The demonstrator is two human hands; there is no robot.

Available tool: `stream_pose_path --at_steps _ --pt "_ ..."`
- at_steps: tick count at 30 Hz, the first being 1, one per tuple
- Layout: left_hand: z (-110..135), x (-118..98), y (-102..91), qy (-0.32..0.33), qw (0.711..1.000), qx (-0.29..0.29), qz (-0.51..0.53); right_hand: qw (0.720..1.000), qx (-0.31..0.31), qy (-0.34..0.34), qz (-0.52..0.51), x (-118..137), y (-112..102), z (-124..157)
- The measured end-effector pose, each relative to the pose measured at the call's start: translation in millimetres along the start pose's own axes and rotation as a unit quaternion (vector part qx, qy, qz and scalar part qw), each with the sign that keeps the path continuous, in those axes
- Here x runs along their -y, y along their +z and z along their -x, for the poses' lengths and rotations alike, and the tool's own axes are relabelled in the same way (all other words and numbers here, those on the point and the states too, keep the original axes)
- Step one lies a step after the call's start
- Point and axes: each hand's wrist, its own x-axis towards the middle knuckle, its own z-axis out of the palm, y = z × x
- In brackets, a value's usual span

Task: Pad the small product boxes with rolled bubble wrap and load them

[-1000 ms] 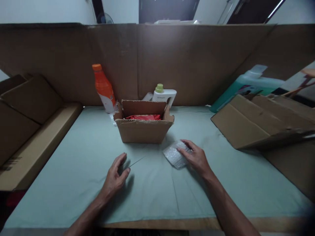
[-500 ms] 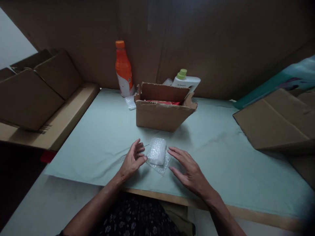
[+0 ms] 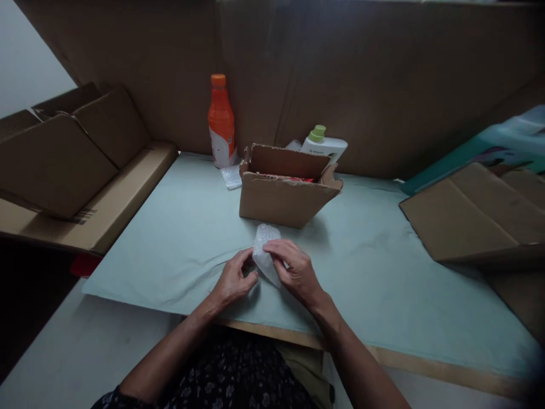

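Observation:
A small bundle of clear bubble wrap (image 3: 264,245) stands tilted on the pale green table cover (image 3: 179,227), just in front of an open brown cardboard box (image 3: 281,199). My right hand (image 3: 293,270) grips the bundle from the right with curled fingers. My left hand (image 3: 234,279) pinches its lower left edge. Something red (image 3: 283,178) lies inside the box.
An orange bottle (image 3: 221,122) and a white bottle with a green cap (image 3: 322,144) stand behind the box against a tall cardboard wall. A second bit of bubble wrap (image 3: 232,177) lies by the orange bottle. Flat cartons are stacked at the left (image 3: 63,165) and right (image 3: 481,213).
The bubble wrap was pulled from the right to the middle of the table, then both hands closed on it and raised it on edge. The view dropped and drew back.

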Motion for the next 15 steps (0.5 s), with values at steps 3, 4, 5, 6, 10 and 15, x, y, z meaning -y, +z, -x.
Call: stream_pose_path --at_steps 3,4,5,6,10,15 --pt "8.8 6.2 -11.1 -0.028 0.998 -0.04 0.027 0.992 0.072 -0.094 0.046 22.1 2.5 -9.4" --pt "12.6 9.4 -16.5 -0.044 0.996 -0.068 0.046 0.987 0.094 -0.118 0.048 30.0 4.0 -11.8" --pt "16.7 12.7 -22.8 -0.058 0.992 -0.098 0.063 0.983 0.112 -0.14 0.037 37.6 5.5 -13.3" --pt "20.7 16.0 -29.9 -0.067 0.987 -0.129 0.075 0.979 0.123 -0.16 0.014 44.2 6.7 -13.6" --pt "34.4 23.1 -61.6 -0.079 0.966 -0.226 0.096 0.98 0.092 -0.152 -0.095 46.3 6.0 -3.5" --pt "35.0 12.8 -86.6 -0.054 0.949 -0.309 0.0 0.982 0.071 0.162 0.06 -8.8 13.2 2.9"
